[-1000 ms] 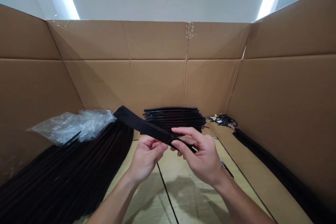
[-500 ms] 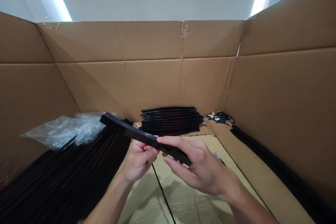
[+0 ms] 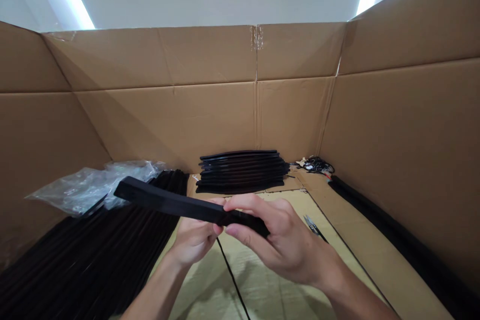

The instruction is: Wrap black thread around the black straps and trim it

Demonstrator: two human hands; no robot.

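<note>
Both my hands hold a flat black strip (image 3: 168,205) in front of me, its far end sticking out to the left. My left hand (image 3: 197,239) grips it from below, with the fingers curled around it. My right hand (image 3: 281,240) pinches the near end between thumb and fingers, and that end is partly hidden by the fingers. A long thin black cord (image 3: 232,277) lies on the cardboard floor below my hands.
A neat stack of curved black strips (image 3: 242,172) stands ahead, and a large black pile (image 3: 86,260) fills the left. Nearby are a transparent plastic bag (image 3: 90,191), small metal-tipped snips (image 3: 313,226), tangled small parts (image 3: 317,165) and high cardboard walls (image 3: 408,125).
The strip has swung from slanting up-left to nearly level, its far end moving left and down. My right hand has closed over its near end, and the view has shifted slightly.
</note>
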